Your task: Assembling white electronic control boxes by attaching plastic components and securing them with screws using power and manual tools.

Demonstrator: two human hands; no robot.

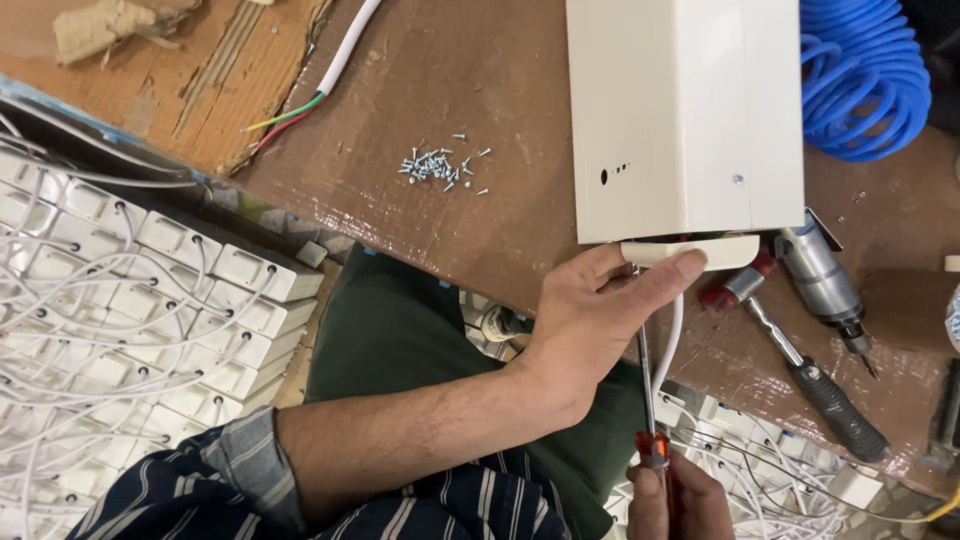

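Under the left hand (590, 320), at the near edge of the bench (450, 230), lies a cream metal box (685, 115) with a small cream end piece (715, 250) at its lower end. That hand presses its thumb along the end piece, fingers curled beneath it, touching the box edge. Below it, the right hand (675, 495) is closed around the orange handle of a screwdriver (648, 400), whose shaft runs up to the box's underside just beside the left thumb. A white cable (672, 345) hangs down beside the shaft. Right of the hands lie a power driver (825, 280) and a black-handled tool (830, 400); farther up sits a coiled blue hose (860, 80). Left of the box, a small heap of screws (440, 168) lies on the bench. Far left of the hands, white switch boxes (150, 300) with wires are stacked.
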